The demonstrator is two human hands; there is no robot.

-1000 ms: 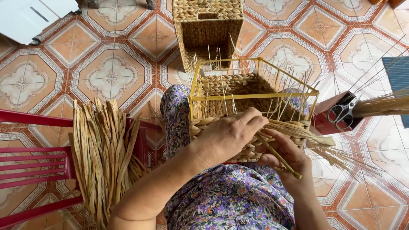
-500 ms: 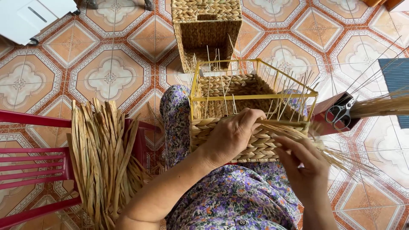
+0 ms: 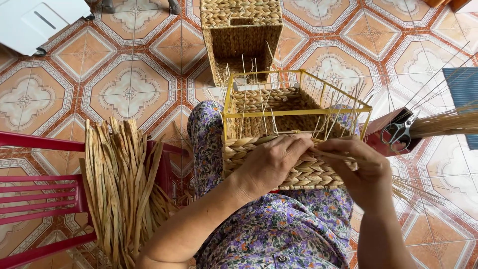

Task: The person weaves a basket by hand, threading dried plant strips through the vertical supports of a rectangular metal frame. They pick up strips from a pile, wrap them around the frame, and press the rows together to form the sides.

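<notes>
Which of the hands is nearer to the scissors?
Right. The right hand works at the basket's edge, just beside the scissors; the left hand lies farther away.

A person's left hand (image 3: 271,162) and right hand (image 3: 361,167) press on the woven wall of a half-made basket (image 3: 298,172) held on the lap. A yellow wire frame (image 3: 298,107) rises from it. Dried fibre strips (image 3: 122,182) lie over a red chair (image 3: 37,192).

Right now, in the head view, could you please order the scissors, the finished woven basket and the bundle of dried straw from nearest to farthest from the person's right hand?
From the right hand:
1. Scissors, just to its right, on the red stand.
2. Finished woven basket, up and to the left, on the tiled floor beyond the yellow frame.
3. Bundle of dried straw, far left, lying across the red chair.
</notes>
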